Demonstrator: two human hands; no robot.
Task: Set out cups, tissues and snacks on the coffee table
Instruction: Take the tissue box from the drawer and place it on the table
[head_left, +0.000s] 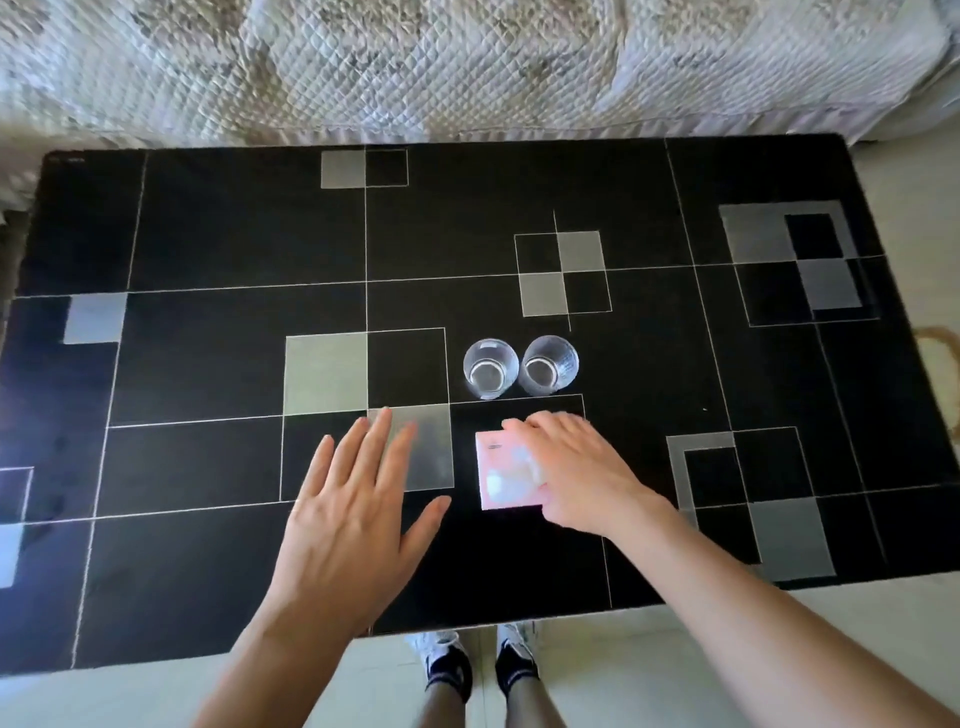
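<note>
The right hand lies on a pink tissue pack that rests flat on the black desk. Its fingers are curved over the far edge of the pack; the pack is blurred, so the grip seems light. The left hand is over the desk to the left of the pack, with its fingers straight and spread. Two clear cups stand upright, side by side, just behind the pack. A quilted sofa is behind the desk
</note>
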